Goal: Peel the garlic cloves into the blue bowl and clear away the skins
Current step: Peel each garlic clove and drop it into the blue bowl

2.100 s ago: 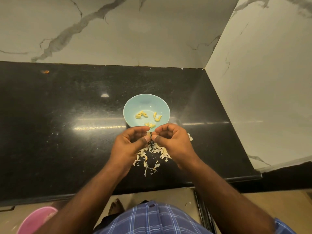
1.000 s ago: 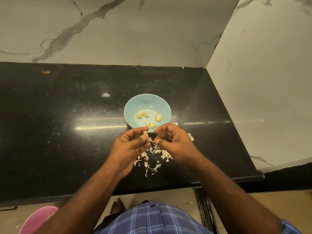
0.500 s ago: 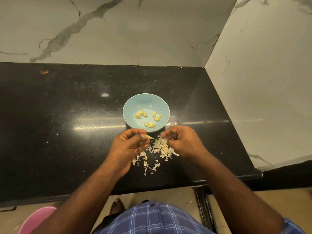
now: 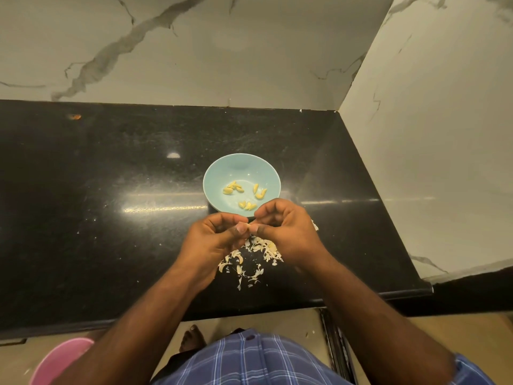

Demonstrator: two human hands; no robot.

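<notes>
Probably a home kitchen: black stone counter (image 4: 111, 218) against marble-patterned walls (image 4: 222, 51).

I see a black polished bench (image 4: 111, 218) w/ pale specks. On it: blue bowl (image 4: 219, 173) near mid-right, and a scatter of garlic skins (image 4: 249, 262) just in front of the bowl, twd the near edge.
</notes>
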